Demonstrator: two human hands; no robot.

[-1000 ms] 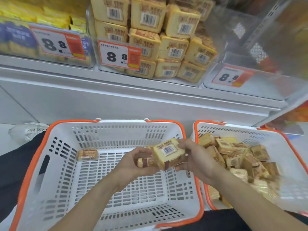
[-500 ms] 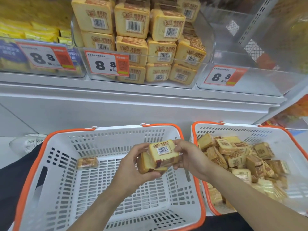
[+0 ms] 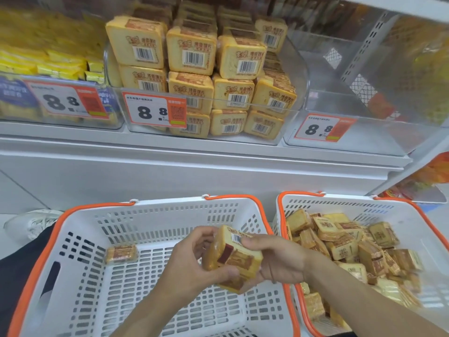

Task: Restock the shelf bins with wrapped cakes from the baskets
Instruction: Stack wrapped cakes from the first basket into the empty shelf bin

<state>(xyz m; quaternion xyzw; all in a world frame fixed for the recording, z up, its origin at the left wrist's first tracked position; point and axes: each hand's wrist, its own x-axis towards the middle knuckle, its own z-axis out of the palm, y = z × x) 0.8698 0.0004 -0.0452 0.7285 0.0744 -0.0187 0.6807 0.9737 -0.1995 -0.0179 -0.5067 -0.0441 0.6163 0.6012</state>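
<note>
— What are you holding?
— Your left hand point(image 3: 194, 261) and right hand point(image 3: 277, 259) grip a small stack of wrapped cakes point(image 3: 233, 259) above the left basket point(image 3: 155, 215).
— And in that basket?
— One lone cake point(image 3: 121, 254); the right basket point(image 3: 398, 215) holds many.

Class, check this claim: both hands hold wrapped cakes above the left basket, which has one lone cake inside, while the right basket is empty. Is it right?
Not quite. In the head view the right basket is not empty: it holds a heap of wrapped cakes. The rest stands: both hands hold cakes above the left basket, with one lone cake inside.
</note>
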